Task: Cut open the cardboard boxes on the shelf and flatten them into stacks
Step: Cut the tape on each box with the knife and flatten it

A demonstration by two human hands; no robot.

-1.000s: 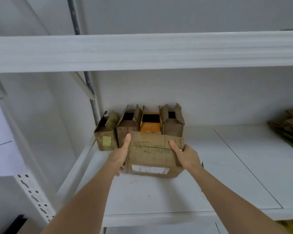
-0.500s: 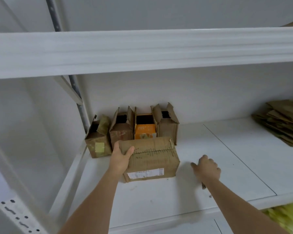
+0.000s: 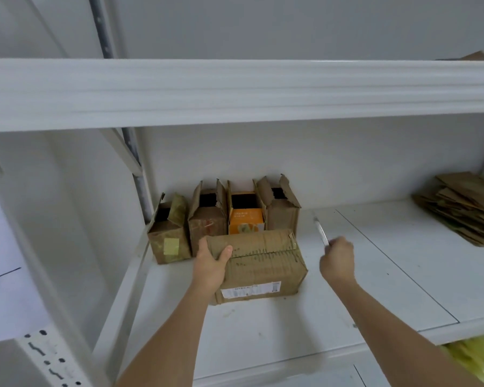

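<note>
Head-worn view, forward and down, close on shelf point(image 3: 263, 331)

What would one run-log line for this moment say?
left hand: grips sealed box | right hand: holds cutter, blade clear of box | flattened stack: far right

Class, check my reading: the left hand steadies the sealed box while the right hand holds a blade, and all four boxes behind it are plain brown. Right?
Not quite. In the head view, one of the four open boxes is orange. The left hand does steady the sealed box; the right hand holds the blade.
</note>
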